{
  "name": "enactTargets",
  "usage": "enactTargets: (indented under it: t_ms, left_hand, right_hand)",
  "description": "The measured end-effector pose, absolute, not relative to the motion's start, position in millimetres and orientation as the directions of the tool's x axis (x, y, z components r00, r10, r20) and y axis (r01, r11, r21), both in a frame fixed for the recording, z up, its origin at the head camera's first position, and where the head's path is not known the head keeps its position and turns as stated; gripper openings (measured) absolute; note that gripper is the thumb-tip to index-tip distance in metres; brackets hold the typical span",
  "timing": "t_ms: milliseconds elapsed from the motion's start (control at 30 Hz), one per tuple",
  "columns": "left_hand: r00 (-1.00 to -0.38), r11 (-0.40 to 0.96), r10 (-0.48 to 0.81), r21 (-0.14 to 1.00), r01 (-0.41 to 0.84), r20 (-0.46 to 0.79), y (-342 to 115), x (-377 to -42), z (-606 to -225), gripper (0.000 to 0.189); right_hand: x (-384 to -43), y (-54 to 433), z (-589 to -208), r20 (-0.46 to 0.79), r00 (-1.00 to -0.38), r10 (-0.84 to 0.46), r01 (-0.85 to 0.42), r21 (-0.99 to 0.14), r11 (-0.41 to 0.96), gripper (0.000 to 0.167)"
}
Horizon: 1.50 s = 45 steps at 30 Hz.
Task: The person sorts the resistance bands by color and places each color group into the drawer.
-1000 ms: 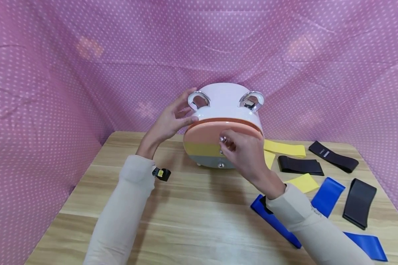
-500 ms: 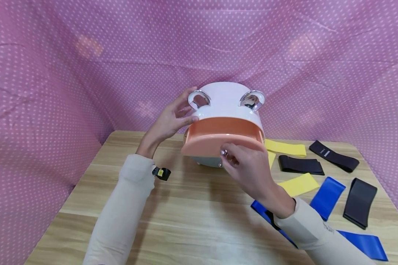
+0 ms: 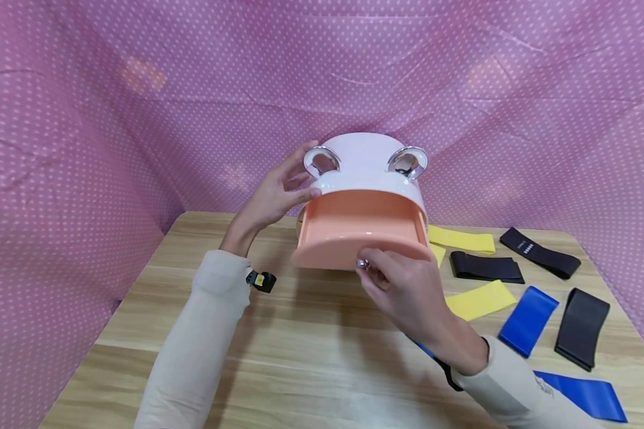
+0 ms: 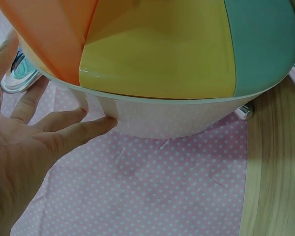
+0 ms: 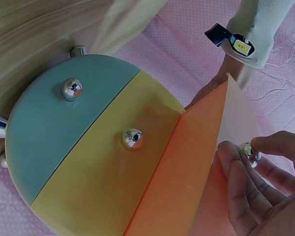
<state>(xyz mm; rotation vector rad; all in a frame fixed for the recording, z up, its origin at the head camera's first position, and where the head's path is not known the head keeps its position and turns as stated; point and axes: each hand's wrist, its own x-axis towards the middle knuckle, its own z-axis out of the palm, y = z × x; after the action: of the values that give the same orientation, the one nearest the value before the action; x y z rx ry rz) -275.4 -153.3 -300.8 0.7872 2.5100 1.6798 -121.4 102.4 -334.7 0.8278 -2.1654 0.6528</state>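
A round white box (image 3: 365,158) stands on the wooden table (image 3: 295,369) in the middle of the head view. Its orange drawer (image 3: 327,255) sticks out at the front, and its inside shows. The right hand (image 3: 408,292), right of the middle, pinches the drawer's shiny silver knob (image 3: 362,263) between thumb and fingers. The left hand (image 3: 273,193), left of the box, has its fingers spread wide; the tips touch the box's side, and it has hold of nothing. Two silver rings (image 3: 308,162) poke up from the box top. In the right wrist view, the yellow drawer (image 5: 103,182) and the green drawer (image 5: 54,132) are pushed in. At the right of the head view lie yellow bands (image 3: 480,301), black bands (image 3: 582,329) and blue bands (image 3: 528,322). Pink dotted cloth (image 3: 354,65) hangs behind.
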Motion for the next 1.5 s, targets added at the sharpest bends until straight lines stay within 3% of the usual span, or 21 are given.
enactTargets:
  t_ms: [400,833,1200,1500]
  left_hand:
    - [-0.881,0.308,0.409,0.872,0.380,0.239,-153,-276,-301,0.086]
    - [-0.873,0.288,0.414,0.873,0.394,0.257,-153,-278,-302,0.085]
    - [-0.879,0.295,0.407,0.875,0.383,0.248,-153,-277,-302,0.086]
    - [-0.876,0.301,0.412,0.869,0.392,0.252,-154,-276,-302,0.086]
  right_hand:
    - [-120,103,-339,0.803,-0.482,-0.350,-0.746,-0.166,0.645,0.004]
    - [-119,106,-341,0.817,-0.447,-0.365,-0.766,-0.138,0.628,0.022]
    - [-107,125,-335,0.737,-0.548,-0.396,-0.761,-0.242,0.602,0.041]
    - [-96,166,-344,0.627,-0.647,-0.434,-0.737,-0.368,0.567,0.038]
